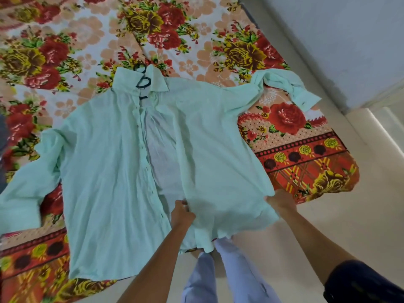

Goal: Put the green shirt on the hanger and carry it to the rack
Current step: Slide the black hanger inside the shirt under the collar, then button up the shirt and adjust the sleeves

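The pale green shirt (105, 162) lies spread on the bed, front side up and unbuttoned, collar at the far end. A dark hanger (143, 80) pokes out of the collar, its hook on the sheet; the rest is hidden under the cloth. My left hand (181, 213) pinches the inner edge of the right front panel near the hem. My right hand (281, 201) grips the outer edge of that same panel, which is lifted slightly off the bed. One sleeve stretches to the far right, the other hangs at the left.
A floral bedsheet (301, 158) in red, yellow and peach covers the bed. A pale tiled floor (349, 215) runs along the right, beside a white wall (338, 40). My legs in light trousers (236, 274) stand at the bed's edge.
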